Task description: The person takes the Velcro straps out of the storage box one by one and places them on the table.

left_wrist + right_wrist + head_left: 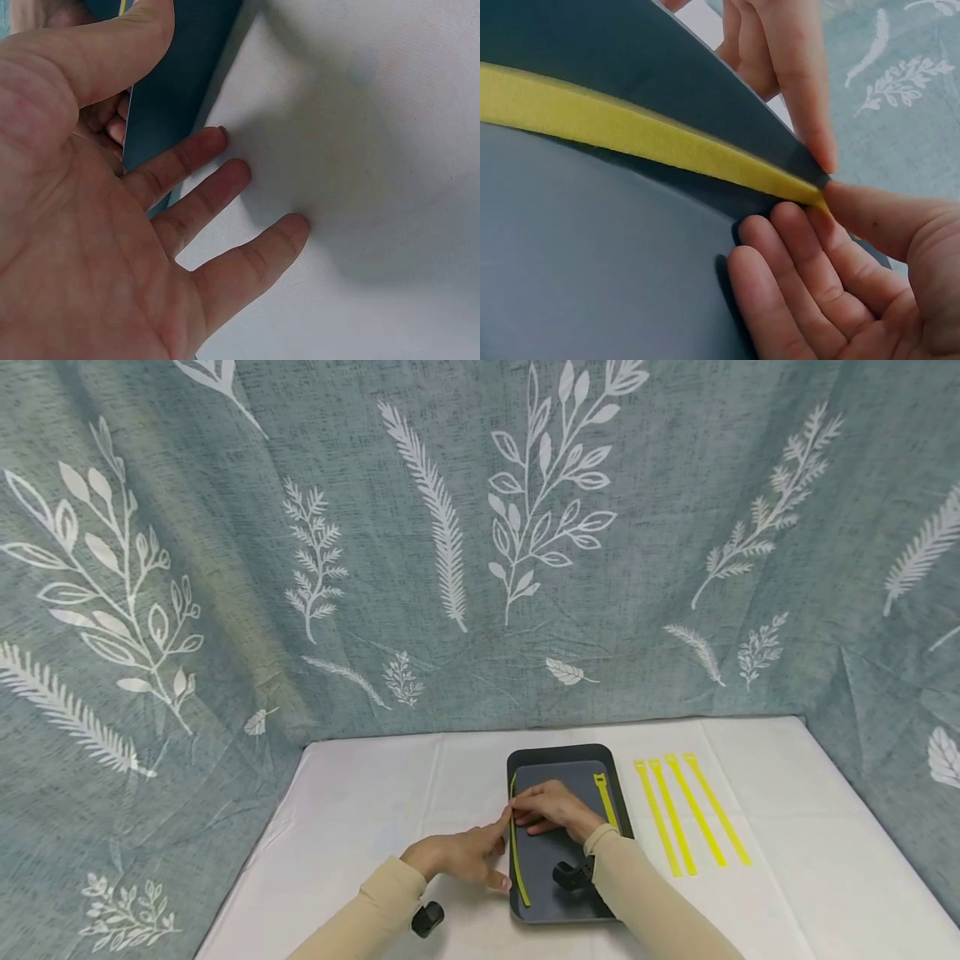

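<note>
A yellow hook-and-loop cable tie (518, 862) stands on edge along the left wall of a dark grey tray (542, 881). My right hand (558, 806) is inside the tray, and its thumb and fingertips pinch this tie near the wall, as the right wrist view shows on the tie's fuzzy band (615, 139). From outside, my left hand (467, 853) reaches to the same wall, index fingertip at the rim beside the right fingertips. Its other fingers are spread and hold nothing in the left wrist view. A second yellow tie (604, 797) lies at the tray's right side, partly behind my right forearm.
Several yellow ties (680, 814) lie side by side on the white cloth (360, 810), right of the tray. A patterned blue-grey curtain (465, 677) hangs behind the table and at both sides. Black wrist devices (427, 919) sit under both wrists.
</note>
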Action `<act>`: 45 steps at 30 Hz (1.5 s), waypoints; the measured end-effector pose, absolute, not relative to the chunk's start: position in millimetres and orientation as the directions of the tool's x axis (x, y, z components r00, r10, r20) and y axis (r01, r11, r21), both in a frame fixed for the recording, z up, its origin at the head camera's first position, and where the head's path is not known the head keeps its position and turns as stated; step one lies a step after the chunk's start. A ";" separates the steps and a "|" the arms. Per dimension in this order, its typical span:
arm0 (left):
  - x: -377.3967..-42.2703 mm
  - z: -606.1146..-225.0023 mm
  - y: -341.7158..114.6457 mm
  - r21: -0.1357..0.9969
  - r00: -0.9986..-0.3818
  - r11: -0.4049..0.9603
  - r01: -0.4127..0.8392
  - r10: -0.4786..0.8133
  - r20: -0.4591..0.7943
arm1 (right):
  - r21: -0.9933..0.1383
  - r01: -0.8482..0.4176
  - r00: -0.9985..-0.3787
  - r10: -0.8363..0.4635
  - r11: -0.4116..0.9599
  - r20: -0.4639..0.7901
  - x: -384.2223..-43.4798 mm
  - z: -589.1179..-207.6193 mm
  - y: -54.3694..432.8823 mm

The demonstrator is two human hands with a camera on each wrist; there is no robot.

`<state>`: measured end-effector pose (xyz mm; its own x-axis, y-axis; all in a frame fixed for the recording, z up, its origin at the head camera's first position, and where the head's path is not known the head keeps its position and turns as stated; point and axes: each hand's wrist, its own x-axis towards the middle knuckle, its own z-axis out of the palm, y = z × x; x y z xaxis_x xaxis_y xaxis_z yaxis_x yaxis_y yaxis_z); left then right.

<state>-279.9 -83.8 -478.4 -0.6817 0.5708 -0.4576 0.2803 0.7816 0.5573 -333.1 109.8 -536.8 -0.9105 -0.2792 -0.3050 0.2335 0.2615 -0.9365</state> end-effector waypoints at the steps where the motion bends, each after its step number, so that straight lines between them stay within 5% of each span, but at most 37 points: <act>1: -279.8 -478.6 -83.7 0.560 -0.681 0.779 0.283 0.574 -0.455 | -0.936 0.237 -0.912 -0.273 0.260 -0.307 -333.0 -537.7 109.6; 15: -282.0 -481.6 -85.0 0.564 -0.676 0.775 0.286 0.580 -0.454 | -0.924 0.265 -0.913 -0.238 0.274 -0.332 -333.3 -537.2 107.4; 24: -280.8 -484.0 -86.7 0.573 -0.682 0.777 0.261 0.569 -0.461 | -0.940 0.301 -0.924 -0.196 0.164 -0.330 -330.0 -534.2 108.4; 45: -282.2 -484.0 -87.9 0.582 -0.683 0.774 0.248 0.566 -0.461 | -0.958 0.135 -0.954 -0.227 0.251 -0.194 -337.3 -435.2 159.7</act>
<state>-282.2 -87.9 -484.0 -0.6831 0.5661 -0.4614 0.2481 0.7742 0.5823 -337.3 159.7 -435.2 -0.9544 -0.2268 -0.1941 0.1352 0.2512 -0.9584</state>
